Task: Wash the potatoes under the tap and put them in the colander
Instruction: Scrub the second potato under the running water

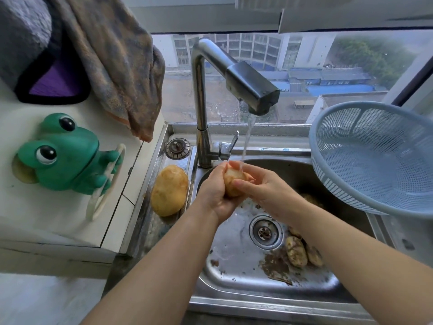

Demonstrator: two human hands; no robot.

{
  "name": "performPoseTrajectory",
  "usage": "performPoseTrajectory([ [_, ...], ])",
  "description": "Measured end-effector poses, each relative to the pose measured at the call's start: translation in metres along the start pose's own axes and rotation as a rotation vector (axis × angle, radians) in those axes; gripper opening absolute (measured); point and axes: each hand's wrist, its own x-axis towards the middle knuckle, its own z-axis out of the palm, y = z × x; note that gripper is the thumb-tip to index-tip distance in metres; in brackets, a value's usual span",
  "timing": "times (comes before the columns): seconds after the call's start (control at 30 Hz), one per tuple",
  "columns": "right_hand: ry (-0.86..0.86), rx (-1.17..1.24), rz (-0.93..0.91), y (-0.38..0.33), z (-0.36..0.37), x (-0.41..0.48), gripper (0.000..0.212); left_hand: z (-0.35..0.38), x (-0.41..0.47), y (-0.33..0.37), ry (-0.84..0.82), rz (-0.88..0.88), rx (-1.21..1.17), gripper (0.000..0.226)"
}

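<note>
Currently, head view: potato (234,182) cupped in left hand (216,191), right hand (264,191) pinching its far side, under running tap (253,90). Judgement: rotate while rubbing; likely slippery. Colander (375,160) up-right of right hand; muddy potatoes (296,250) below it.

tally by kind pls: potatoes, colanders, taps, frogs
potatoes: 5 at least, the arm may hide more
colander: 1
tap: 1
frog: 1
total: 8 at least
</note>
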Motion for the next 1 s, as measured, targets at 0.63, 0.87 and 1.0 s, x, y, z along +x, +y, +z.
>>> performPoseTrajectory([
  [0.63,0.069,-0.057,-0.017,-0.011,0.011,0.002,0.046,0.007,0.0,0.005,0.016,0.029,0.043,0.036],
  [0.87,-0.109,-0.152,0.002,-0.01,-0.015,0.0,0.055,0.009,-0.003,0.005,-0.021,-0.114,-0.01,0.038],
  [1.0,-0.114,0.094,0.069,-0.005,-0.014,0.002,0.043,0.009,-0.006,0.002,0.02,-0.069,-0.009,0.023],
])
